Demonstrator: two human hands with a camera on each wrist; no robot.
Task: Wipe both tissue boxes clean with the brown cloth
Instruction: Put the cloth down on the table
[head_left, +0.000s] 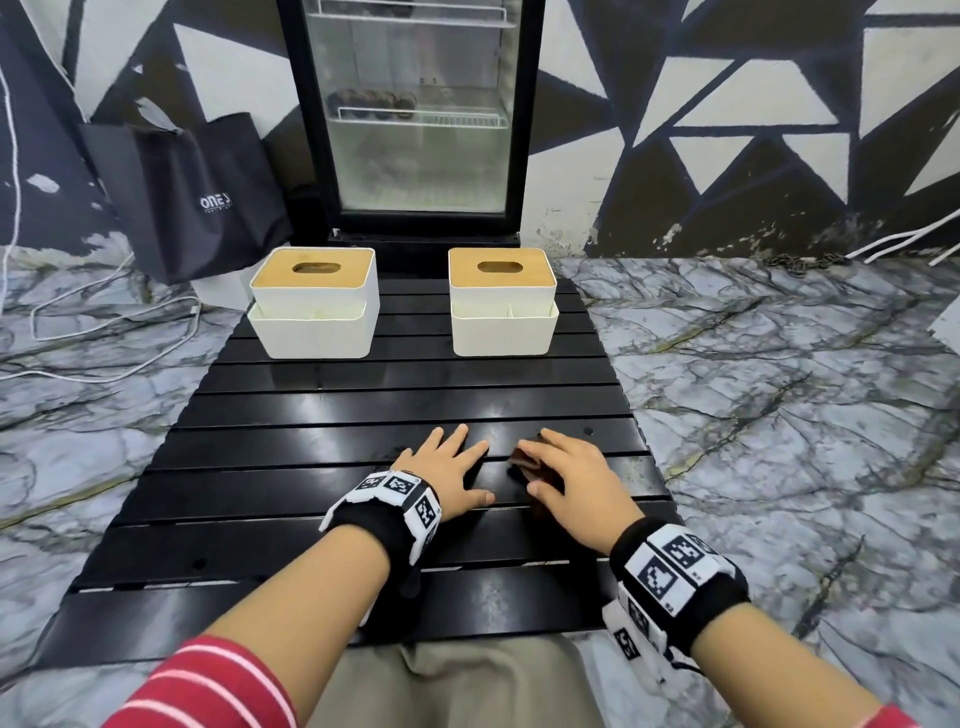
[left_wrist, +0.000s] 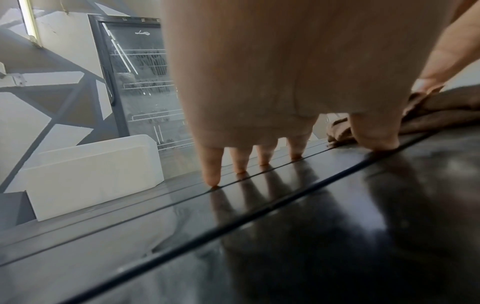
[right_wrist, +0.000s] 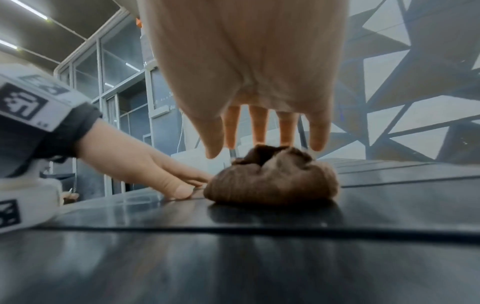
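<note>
Two white tissue boxes with wooden lids stand at the far end of the black slatted table (head_left: 363, 405): the left box (head_left: 314, 304) (left_wrist: 91, 176) and the right box (head_left: 501, 301). The brown cloth (head_left: 522, 462) (right_wrist: 272, 185) (left_wrist: 441, 115) lies bunched on the table near me. My right hand (head_left: 550, 467) (right_wrist: 262, 144) is over it, its straight fingers touching the top of the cloth. My left hand (head_left: 467, 467) (left_wrist: 298, 156) lies flat on the table just left of the cloth, fingers spread, holding nothing.
A glass-door fridge (head_left: 415, 114) stands behind the table. A black bag (head_left: 197, 197) leans against the wall at the back left. White cables (head_left: 114, 322) run over the marble floor on the left.
</note>
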